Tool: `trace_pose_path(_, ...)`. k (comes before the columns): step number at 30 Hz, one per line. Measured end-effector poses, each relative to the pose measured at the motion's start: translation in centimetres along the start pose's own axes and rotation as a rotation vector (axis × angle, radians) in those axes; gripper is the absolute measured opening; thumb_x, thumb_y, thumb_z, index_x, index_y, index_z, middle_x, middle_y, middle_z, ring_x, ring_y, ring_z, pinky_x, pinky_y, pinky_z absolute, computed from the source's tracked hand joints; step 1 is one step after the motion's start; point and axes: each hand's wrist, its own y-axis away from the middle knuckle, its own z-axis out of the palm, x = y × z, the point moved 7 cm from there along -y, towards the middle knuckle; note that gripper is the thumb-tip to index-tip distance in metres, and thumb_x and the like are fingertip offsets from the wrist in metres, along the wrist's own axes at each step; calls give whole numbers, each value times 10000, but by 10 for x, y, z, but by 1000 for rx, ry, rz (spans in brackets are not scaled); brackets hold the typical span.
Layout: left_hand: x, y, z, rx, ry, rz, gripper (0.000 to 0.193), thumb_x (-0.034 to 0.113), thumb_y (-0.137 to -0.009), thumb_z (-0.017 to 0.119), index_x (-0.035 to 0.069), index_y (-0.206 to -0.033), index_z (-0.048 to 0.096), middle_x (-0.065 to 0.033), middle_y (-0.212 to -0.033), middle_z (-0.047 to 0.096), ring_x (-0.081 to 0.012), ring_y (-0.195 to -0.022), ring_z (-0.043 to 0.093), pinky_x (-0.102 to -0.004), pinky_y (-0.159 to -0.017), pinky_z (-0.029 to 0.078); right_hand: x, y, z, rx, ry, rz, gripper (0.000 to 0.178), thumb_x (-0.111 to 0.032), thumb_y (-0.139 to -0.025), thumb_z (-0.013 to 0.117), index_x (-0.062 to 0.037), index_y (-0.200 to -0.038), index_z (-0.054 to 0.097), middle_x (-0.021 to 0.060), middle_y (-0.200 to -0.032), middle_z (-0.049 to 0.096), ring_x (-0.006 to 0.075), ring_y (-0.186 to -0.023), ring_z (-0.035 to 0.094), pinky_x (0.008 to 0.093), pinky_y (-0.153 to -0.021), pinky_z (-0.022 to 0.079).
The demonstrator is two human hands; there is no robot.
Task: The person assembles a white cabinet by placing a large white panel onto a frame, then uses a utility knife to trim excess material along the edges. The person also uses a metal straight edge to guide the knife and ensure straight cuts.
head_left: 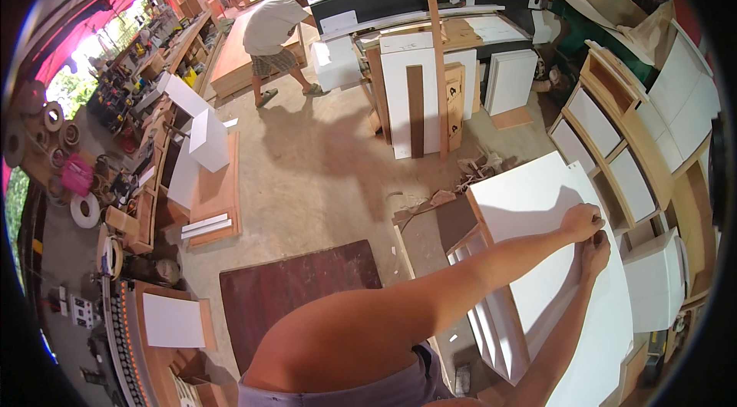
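Both arms reach out to the right, over a white panel [530, 211] that forms the top of a cabinet-like piece with a brown edge. My left hand [582, 223] is closed, fingers curled together, near the panel's right edge. Just below it and almost touching, my right hand [595, 255] is closed too. Anything pinched between the fingers is too small or hidden to make out. Under the panel's left side, several white boards [491, 322] show in a slanted row.
A wooden cabinet frame with white drawer fronts [589, 112] stands beyond my hands. Boards lean upright [399, 100] at a workbench ahead. Farther back a person [269, 31] bends over. A dark red board [299, 284] lies on the floor; shelves of tools [130, 100] line the left.
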Motion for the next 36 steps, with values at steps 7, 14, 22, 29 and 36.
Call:
trace_pose_path(7, 13, -30, 27, 209, -29, -38, 381, 344, -843, 665, -4, -690, 645, -195, -750, 658, -394, -729, 645, -492, -677, 507, 16, 5, -4, 72, -474, 97, 197, -165, -929, 634, -11, -827, 565, 17, -702, 564, 98, -657, 483, 261, -620, 416)
trace_pose_path(14, 13, -39, 35, 190, -20, -57, 458, 360, -879, 645, -15, -624, 583, -186, -672, 617, -384, -668, 627, -484, -616, 483, 28, 3, 1, 66, -691, 134, 169, -148, -946, 619, -15, -865, 553, -19, -714, 527, 86, -671, 459, 228, -628, 396)
trace_pose_path(22, 13, -40, 42, 118, 4, -24, 454, 351, -888, 628, -7, -615, 571, -192, -645, 601, -395, -634, 606, -490, -601, 470, 17, 2, -10, 78, -797, 80, 130, -63, -908, 588, -13, -1016, 536, 32, -953, 538, 90, -809, 461, 234, -753, 395)
trace_pose_path(29, 16, -35, 41, 131, -18, 51, 411, 326, -871, 631, 2, -620, 592, -192, -654, 616, -404, -645, 616, -495, -608, 483, 16, -1, -3, -33, -801, 99, 82, 3, -872, 479, -36, -940, 455, 12, -910, 463, 104, -816, 433, 246, -791, 398)
trace_pose_path(36, 11, -40, 48, 114, -3, 73, 353, 287, -846, 639, 11, -626, 611, -193, -662, 626, -401, -647, 625, -492, -609, 493, 19, 0, 0, -33, -819, 133, 80, 14, -868, 457, -38, -929, 451, 9, -909, 447, 102, -824, 413, 240, -792, 390)
